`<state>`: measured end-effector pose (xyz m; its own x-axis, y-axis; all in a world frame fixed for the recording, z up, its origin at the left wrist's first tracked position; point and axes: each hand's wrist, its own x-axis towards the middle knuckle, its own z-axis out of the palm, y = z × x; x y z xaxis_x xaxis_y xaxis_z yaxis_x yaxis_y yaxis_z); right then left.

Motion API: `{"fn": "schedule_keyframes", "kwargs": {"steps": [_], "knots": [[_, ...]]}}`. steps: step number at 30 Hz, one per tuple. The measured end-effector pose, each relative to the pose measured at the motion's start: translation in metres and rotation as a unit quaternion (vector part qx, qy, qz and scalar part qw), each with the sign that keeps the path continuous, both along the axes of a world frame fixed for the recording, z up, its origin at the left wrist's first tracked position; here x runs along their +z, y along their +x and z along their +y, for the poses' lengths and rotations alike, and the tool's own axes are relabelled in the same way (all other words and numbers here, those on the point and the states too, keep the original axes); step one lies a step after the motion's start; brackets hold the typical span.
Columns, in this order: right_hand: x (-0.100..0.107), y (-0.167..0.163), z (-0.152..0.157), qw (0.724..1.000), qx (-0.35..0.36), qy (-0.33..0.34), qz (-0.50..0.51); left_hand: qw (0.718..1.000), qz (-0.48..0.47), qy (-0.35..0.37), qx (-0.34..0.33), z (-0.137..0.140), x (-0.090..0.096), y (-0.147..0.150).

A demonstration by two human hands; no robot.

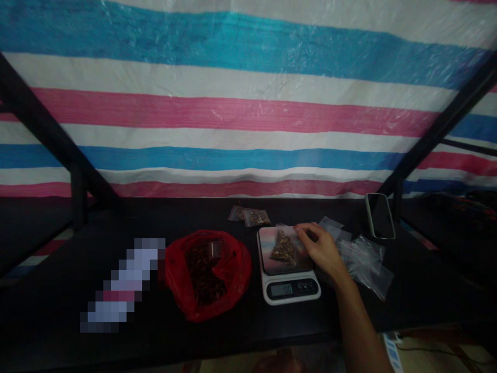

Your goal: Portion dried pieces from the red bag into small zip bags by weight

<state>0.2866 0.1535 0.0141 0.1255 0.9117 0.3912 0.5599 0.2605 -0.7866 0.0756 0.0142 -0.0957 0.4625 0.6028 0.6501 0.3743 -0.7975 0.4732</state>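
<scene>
My right hand [322, 251] reaches over the right side of a white digital scale [265, 292]. Its thumb and fingertips come together at the upper right corner of a small clear zip bag [284, 246] of brown dried pieces, which rests on the metal plate. The scale's display is lit, but its digits are hard to read. Left of the scale sits an open red plastic bag [236, 269] holding dark loose pieces, with a small clear cup [215, 250] in it. My left hand is not in view.
Behind the scale lie two filled bags [257, 217]. Several flat clear bags [365, 259] spread to the right on the black table [419, 290]. A phone [380, 215] leans at the back right. Dark frame bars [438, 119] and a striped sheet [233, 114] stand behind; a blurred-out strip is at left.
</scene>
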Motion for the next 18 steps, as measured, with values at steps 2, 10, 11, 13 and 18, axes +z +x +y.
{"fn": "schedule_keyframes", "kwargs": {"steps": [2, 10, 11, 13, 18], "knots": [[0.002, -0.001, -0.001, 1.0, 0.01, -0.016, 0.012, 1.0, -0.018, -0.009, -0.002, 0.022, 0.007, 0.0], [0.039, -0.019, -0.018, 0.979, 0.109, -0.026, 0.169, 0.994, -0.094, -0.041, 0.037, 0.022, 0.044, -0.021], [0.046, -0.023, -0.021, 0.977, 0.122, -0.015, 0.174, 0.993, -0.102, -0.042, 0.047, 0.019, 0.056, -0.026], [0.058, -0.031, -0.028, 0.973, 0.141, 0.007, 0.185, 0.977, -0.148, -0.078, 0.129, 0.023, 0.087, -0.032], [0.073, -0.05, -0.033, 0.961, 0.163, 0.047, 0.217, 0.916, -0.239, -0.3, 0.12, 0.085, 0.162, -0.018]]}}
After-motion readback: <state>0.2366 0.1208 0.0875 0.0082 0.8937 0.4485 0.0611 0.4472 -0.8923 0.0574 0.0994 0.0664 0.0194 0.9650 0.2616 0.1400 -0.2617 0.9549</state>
